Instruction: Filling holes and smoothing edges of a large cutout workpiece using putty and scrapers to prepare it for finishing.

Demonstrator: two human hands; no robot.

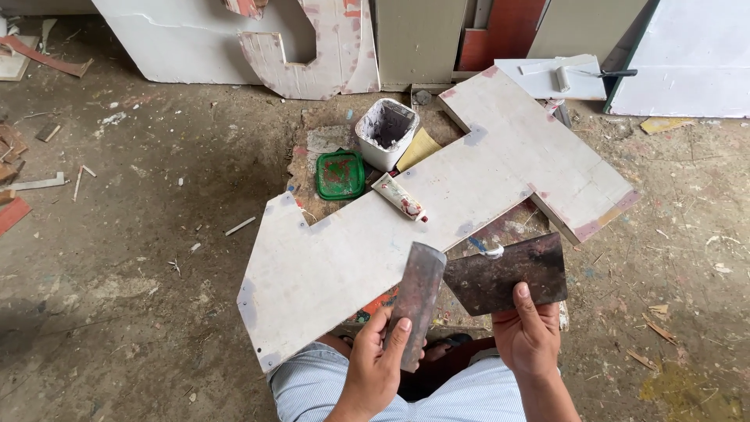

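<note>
A narrow metal scraper blade is clasped in the left hand, thumb laid along its face and fingers wrapped behind, so that it stands nearly upright. A broader, dark putty blade is pinched at its lower edge by the right hand, thumb pressed on top. The two blades meet edge to edge above a white, angular cut-out board resting on the dusty floor. On the board a putty tube is laid; just beyond its edge a green lid and a white putty-smeared tub are seen.
</note>
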